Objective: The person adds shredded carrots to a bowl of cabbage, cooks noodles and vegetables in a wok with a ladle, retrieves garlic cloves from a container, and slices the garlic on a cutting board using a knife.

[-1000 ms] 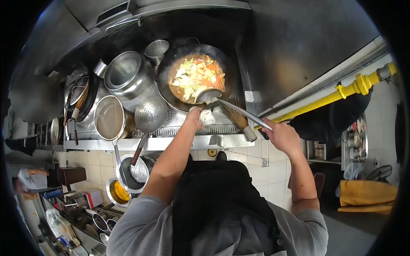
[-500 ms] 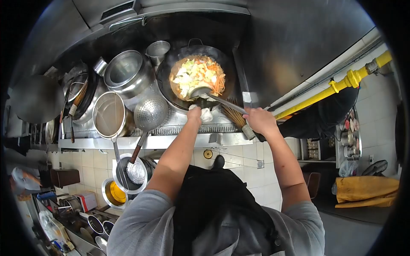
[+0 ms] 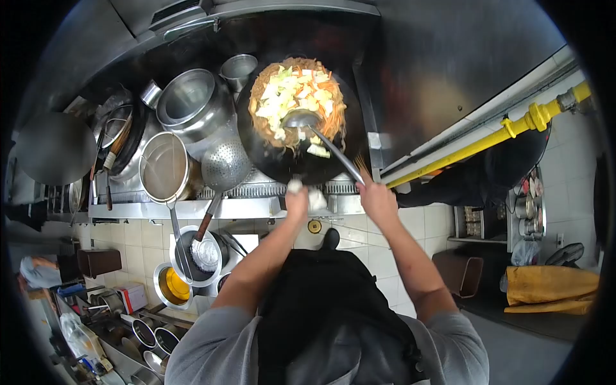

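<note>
Stir-frying at a range, seen from above the worker. The wok [image 3: 273, 160] sits at the far centre, its mixed food [image 3: 295, 96], pale leaf pieces and orange shreds, heaped toward the far side, with a loose leaf piece [image 3: 318, 151] on the bare near wall. The right hand [image 3: 378, 204] has its fingers clamped on the ladle [image 3: 337, 153], whose bowl lies against the food's near part. The left hand [image 3: 297, 206], blurred, has its fingers closed on a white cloth [image 3: 316, 199] by the near rim; whether they also grip a handle cannot be told. The step appears to be a toss; the next move calls for steadying the wok and gathering stray pieces with the ladle. Compared with half a second earlier, the wok's near rim and left hand are nearer the worker, while the food reaches farther away
</note>
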The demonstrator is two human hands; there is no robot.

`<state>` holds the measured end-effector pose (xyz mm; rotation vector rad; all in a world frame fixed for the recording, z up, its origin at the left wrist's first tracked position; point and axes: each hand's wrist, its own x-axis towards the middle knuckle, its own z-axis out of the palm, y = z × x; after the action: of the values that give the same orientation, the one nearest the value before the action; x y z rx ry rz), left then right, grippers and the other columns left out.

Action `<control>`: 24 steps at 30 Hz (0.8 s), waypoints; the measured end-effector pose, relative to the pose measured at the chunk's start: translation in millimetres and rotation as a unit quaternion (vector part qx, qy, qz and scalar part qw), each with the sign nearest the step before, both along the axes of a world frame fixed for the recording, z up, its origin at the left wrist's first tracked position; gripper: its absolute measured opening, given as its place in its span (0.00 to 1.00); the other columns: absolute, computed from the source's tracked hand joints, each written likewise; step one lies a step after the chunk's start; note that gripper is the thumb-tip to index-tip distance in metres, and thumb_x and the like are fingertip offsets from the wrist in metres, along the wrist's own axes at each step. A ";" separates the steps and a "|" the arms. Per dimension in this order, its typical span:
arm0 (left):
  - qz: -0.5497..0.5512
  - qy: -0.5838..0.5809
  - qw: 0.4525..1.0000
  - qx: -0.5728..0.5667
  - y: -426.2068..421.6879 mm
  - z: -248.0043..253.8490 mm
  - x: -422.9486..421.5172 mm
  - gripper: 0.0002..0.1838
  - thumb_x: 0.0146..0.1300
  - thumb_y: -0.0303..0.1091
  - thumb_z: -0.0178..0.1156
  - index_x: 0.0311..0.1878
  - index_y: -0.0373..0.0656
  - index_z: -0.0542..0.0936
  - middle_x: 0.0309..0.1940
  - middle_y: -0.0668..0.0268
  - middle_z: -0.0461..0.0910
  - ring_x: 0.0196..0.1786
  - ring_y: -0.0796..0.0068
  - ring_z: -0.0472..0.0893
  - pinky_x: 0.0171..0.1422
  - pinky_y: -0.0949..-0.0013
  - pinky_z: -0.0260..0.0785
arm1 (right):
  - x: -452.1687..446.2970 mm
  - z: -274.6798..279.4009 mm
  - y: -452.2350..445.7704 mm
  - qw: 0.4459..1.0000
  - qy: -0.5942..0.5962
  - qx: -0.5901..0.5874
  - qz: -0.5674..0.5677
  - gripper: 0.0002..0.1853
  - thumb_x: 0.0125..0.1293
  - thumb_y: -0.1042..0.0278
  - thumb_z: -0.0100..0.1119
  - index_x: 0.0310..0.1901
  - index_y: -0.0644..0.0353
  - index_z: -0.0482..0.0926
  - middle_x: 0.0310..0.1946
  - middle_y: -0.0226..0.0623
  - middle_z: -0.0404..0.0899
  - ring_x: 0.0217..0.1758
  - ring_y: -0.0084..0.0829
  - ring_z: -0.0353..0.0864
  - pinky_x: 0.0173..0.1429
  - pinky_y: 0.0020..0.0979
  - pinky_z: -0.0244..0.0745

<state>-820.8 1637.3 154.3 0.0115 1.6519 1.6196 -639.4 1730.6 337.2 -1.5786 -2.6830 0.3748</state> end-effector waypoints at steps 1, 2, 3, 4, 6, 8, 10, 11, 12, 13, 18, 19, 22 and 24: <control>0.008 -0.046 0.999 0.028 -17.4 4.3 13.8 0.15 0.59 0.22 0.59 0.50 0.34 0.81 0.41 0.61 0.84 0.40 0.69 0.83 0.45 0.61 0.76 | 12.7 -13.8 -10.7 1.000 0.003 0.003 0.001 0.23 0.75 0.52 0.56 0.68 0.46 0.76 0.31 0.55 0.85 0.34 0.58 0.87 0.40 0.57 0.82; 0.059 -0.031 0.995 0.080 -26.7 -17.0 26.9 0.16 0.59 0.19 0.58 0.51 0.34 0.81 0.43 0.60 0.84 0.42 0.69 0.84 0.48 0.62 0.78 | 24.3 -24.8 -18.2 0.999 0.036 0.025 0.009 0.24 0.74 0.51 0.56 0.69 0.45 0.75 0.31 0.55 0.85 0.34 0.58 0.87 0.40 0.56 0.82; 0.067 -0.065 0.993 0.068 -30.5 -6.8 30.6 0.16 0.61 0.19 0.57 0.52 0.33 0.81 0.46 0.58 0.83 0.44 0.66 0.84 0.49 0.61 0.79 | 30.5 -30.4 -18.5 0.997 0.068 0.044 0.016 0.25 0.74 0.51 0.56 0.70 0.44 0.74 0.31 0.55 0.85 0.34 0.58 0.87 0.39 0.56 0.82; 0.067 -0.084 0.993 0.057 -23.8 13.3 24.4 0.14 0.62 0.20 0.57 0.51 0.32 0.80 0.45 0.57 0.83 0.44 0.65 0.85 0.48 0.60 0.79 | 35.7 -21.1 -19.9 0.999 0.041 0.024 0.011 0.25 0.74 0.51 0.57 0.70 0.44 0.75 0.31 0.54 0.85 0.34 0.58 0.86 0.39 0.56 0.82; 0.037 -0.147 0.988 -0.014 -3.0 47.5 -2.4 0.12 0.65 0.26 0.59 0.48 0.27 0.79 0.40 0.54 0.83 0.40 0.63 0.85 0.43 0.57 0.79 | 46.3 27.6 -37.4 1.000 -0.007 -0.012 -0.006 0.23 0.74 0.50 0.58 0.67 0.42 0.78 0.32 0.52 0.85 0.33 0.57 0.86 0.40 0.55 0.82; 0.060 -0.181 0.981 0.025 24.1 69.7 -14.8 0.13 0.66 0.27 0.59 0.48 0.24 0.77 0.39 0.53 0.83 0.37 0.60 0.86 0.39 0.55 0.79 | 51.8 83.1 -47.2 0.998 -0.048 -0.031 -0.004 0.22 0.73 0.51 0.58 0.66 0.44 0.79 0.34 0.52 0.86 0.36 0.56 0.87 0.42 0.53 0.82; 0.056 -0.180 0.981 0.033 39.7 61.9 -22.5 0.10 0.71 0.29 0.53 0.47 0.30 0.76 0.39 0.53 0.83 0.36 0.55 0.87 0.38 0.50 0.82 | 50.8 110.6 -45.1 0.998 -0.059 -0.033 0.001 0.22 0.73 0.51 0.58 0.65 0.44 0.80 0.34 0.52 0.86 0.37 0.55 0.87 0.43 0.53 0.82; 0.048 -0.181 0.981 0.043 42.8 62.0 -24.5 0.10 0.72 0.28 0.52 0.48 0.30 0.76 0.40 0.52 0.83 0.37 0.54 0.87 0.38 0.50 0.82 | 50.2 117.4 -41.0 0.998 -0.060 -0.026 0.022 0.21 0.73 0.52 0.58 0.65 0.45 0.80 0.35 0.51 0.86 0.39 0.55 0.87 0.44 0.52 0.82; 0.045 -0.180 0.982 0.044 50.2 61.6 -29.3 0.10 0.72 0.28 0.52 0.48 0.30 0.76 0.40 0.52 0.83 0.37 0.54 0.87 0.38 0.50 0.82 | 49.4 120.4 -36.3 0.997 -0.062 -0.019 0.041 0.21 0.73 0.53 0.58 0.64 0.46 0.80 0.36 0.51 0.86 0.40 0.55 0.87 0.46 0.51 0.81; 0.039 -0.184 0.981 0.040 57.4 59.4 -34.4 0.11 0.74 0.29 0.50 0.50 0.30 0.76 0.41 0.52 0.84 0.37 0.54 0.88 0.39 0.50 0.83 | 46.8 120.6 -29.9 0.997 -0.061 -0.019 0.038 0.21 0.73 0.53 0.58 0.64 0.46 0.80 0.36 0.51 0.86 0.40 0.55 0.87 0.46 0.51 0.81; 0.063 -0.232 0.967 0.083 39.1 55.1 -28.3 0.11 0.77 0.30 0.45 0.52 0.34 0.74 0.42 0.54 0.84 0.38 0.55 0.88 0.38 0.49 0.83 | 37.3 127.1 -6.4 0.993 -0.076 -0.005 0.086 0.20 0.73 0.54 0.58 0.62 0.50 0.82 0.39 0.50 0.87 0.47 0.52 0.86 0.52 0.50 0.81; 0.064 -0.230 0.967 0.084 42.6 62.8 -31.0 0.11 0.77 0.30 0.45 0.52 0.34 0.74 0.42 0.54 0.84 0.38 0.55 0.88 0.38 0.49 0.83 | 36.1 127.9 -7.4 0.994 -0.077 -0.013 0.078 0.20 0.73 0.52 0.58 0.61 0.50 0.83 0.41 0.49 0.87 0.51 0.52 0.85 0.53 0.51 0.80; 0.067 -0.195 0.977 0.062 51.0 68.6 -34.1 0.09 0.65 0.26 0.56 0.43 0.28 0.77 0.37 0.55 0.83 0.30 0.59 0.86 0.37 0.53 0.80 | 15.9 81.0 9.0 0.994 -0.074 -0.056 0.058 0.20 0.74 0.52 0.57 0.62 0.50 0.82 0.42 0.50 0.87 0.48 0.54 0.86 0.53 0.52 0.81; 0.059 -0.149 0.985 0.065 47.5 23.3 -25.8 0.09 0.64 0.25 0.56 0.45 0.29 0.77 0.39 0.55 0.83 0.34 0.61 0.86 0.39 0.55 0.80 | 9.7 42.9 13.7 0.998 -0.028 -0.042 0.043 0.21 0.74 0.52 0.57 0.63 0.49 0.81 0.37 0.52 0.86 0.42 0.56 0.87 0.47 0.54 0.82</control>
<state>-846.5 1684.8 177.5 -0.2549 1.3373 1.7213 -629.7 1744.3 380.0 -1.5194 -2.8214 0.4583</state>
